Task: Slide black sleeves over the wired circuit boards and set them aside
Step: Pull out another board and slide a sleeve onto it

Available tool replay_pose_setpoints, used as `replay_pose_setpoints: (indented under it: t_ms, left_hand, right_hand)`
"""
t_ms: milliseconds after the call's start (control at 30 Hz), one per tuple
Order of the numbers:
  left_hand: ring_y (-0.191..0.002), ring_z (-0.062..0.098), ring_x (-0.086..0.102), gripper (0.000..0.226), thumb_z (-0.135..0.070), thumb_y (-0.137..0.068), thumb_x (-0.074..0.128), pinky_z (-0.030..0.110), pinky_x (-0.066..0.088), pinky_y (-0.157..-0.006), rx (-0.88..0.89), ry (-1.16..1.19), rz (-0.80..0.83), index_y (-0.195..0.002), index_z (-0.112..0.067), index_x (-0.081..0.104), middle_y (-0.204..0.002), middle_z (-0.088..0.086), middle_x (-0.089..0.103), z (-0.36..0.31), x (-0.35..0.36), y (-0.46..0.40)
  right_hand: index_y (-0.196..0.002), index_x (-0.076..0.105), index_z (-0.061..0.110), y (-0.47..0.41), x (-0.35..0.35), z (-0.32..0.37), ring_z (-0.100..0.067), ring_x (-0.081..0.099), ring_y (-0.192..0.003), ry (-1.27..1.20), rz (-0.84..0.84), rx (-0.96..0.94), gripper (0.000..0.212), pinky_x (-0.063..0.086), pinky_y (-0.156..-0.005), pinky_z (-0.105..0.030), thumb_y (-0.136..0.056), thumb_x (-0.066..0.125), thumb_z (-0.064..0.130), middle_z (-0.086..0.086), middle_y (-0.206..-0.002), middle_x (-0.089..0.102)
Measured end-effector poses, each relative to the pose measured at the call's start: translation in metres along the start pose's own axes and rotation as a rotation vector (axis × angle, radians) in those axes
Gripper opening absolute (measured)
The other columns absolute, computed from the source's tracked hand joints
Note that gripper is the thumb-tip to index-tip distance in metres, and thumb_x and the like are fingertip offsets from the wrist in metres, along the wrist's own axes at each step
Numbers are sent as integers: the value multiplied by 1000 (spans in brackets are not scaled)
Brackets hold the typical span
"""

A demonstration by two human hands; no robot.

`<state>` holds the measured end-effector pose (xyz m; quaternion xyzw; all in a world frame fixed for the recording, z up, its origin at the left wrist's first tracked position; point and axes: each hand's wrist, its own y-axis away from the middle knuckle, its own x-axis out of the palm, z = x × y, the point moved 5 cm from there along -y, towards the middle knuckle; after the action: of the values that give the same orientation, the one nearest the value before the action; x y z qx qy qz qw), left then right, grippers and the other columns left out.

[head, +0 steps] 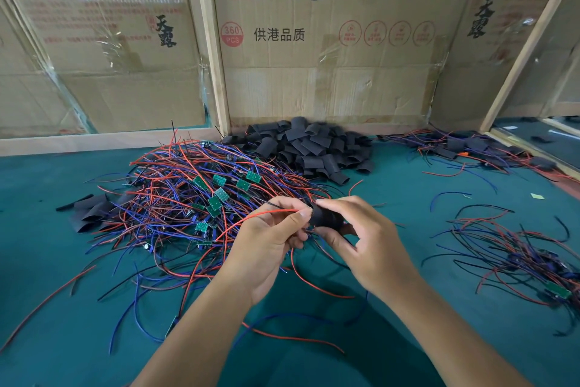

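Note:
My right hand [368, 242] pinches a black sleeve [326, 217] at the centre, just above the green table. My left hand [270, 239] grips the wires of a circuit board right against the sleeve's left end; a red wire [248, 220] and a thin black one arc out to the left. The board itself is hidden between fingers and sleeve. Behind my hands lies a big tangle of red, blue and black wires with small green circuit boards [219, 195]. A heap of loose black sleeves [310, 148] sits at the back centre.
Sleeved boards with wires [470, 148] lie at the back right. Another wire bundle [521, 254] spreads at the right. A few flat black sleeves [91, 211] lie at the left. Cardboard walls [329, 41] with wooden posts close off the back; the table [62, 308] is green.

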<state>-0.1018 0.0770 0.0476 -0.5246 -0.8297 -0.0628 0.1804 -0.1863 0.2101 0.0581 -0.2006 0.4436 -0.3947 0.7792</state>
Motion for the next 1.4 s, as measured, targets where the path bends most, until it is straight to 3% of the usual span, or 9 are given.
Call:
replay_pose_setpoints:
  t_ms: [200, 400, 533, 833, 1067, 1167, 1300, 1400]
  left_hand:
    - [-57, 14, 52, 13, -5, -85, 67, 23, 43, -56, -47, 37, -31, -86, -11, 56, -67, 7, 54, 3, -4, -3]
    - [-51, 13, 52, 14, -2, -92, 62, 20, 43, -50, -108, 31, -48, -88, -12, 54, -62, 4, 58, 10, -5, -5]
    - [-50, 12, 51, 11, -4, -94, 59, 19, 43, -48, -182, 47, -41, -88, -11, 54, -63, 5, 60, 13, -4, -6]
    - [-45, 8, 46, 20, -1, -97, 52, 17, 41, -46, -263, 123, -93, -81, -13, 55, -56, 3, 55, 20, 1, -3]
    - [-45, 6, 48, 20, 3, -95, 52, 15, 41, -45, -274, 163, -119, -81, -11, 55, -55, 2, 52, 20, 0, -2]
    - [-44, 6, 46, 22, 3, -95, 51, 15, 39, -44, -284, 186, -119, -79, -12, 54, -54, 1, 48, 21, 3, -1]
    - [-44, 8, 41, 19, -1, -95, 52, 18, 37, -46, -277, 238, -95, -80, -13, 55, -54, -1, 45, 20, 12, 2]
    - [-47, 11, 32, 17, -9, -88, 61, 24, 26, -49, -208, 278, -120, -75, -16, 52, -57, -2, 38, 16, 13, 1]
  right_hand:
    - [-125, 65, 7, 0, 1, 2, -16, 62, -103, -13, 7, -20, 37, 54, -85, -38, -90, 72, 21, -1, -112, 63]
    - [-124, 65, 8, 0, 1, 3, -11, 61, -105, 20, -4, -51, 37, 48, -91, -24, -90, 74, 19, 0, -113, 64]
    - [-120, 64, 14, 1, 1, 3, -12, 63, -101, 2, 6, -27, 33, 52, -87, -30, -90, 74, 21, 6, -110, 65]
    - [-112, 67, 10, 2, -2, 8, -11, 65, -103, 14, -14, -60, 29, 52, -88, -27, -85, 77, 16, 2, -109, 69]
    - [-116, 61, 16, 4, 2, 8, -18, 63, -107, 81, 49, -120, 42, 51, -90, -34, -80, 78, 5, 2, -114, 65]
    - [-111, 63, 10, 5, 3, 7, -23, 65, -103, 140, 7, -137, 38, 51, -87, -35, -78, 75, -4, -3, -109, 66]
    - [-113, 66, 7, 5, -2, 13, -20, 65, -102, 197, -19, -152, 34, 49, -92, -28, -81, 69, -2, -3, -110, 68]
    - [-114, 69, 6, -1, -13, 15, -20, 68, -94, 241, -19, -117, 26, 52, -84, -28, -88, 69, 4, -3, -105, 71]
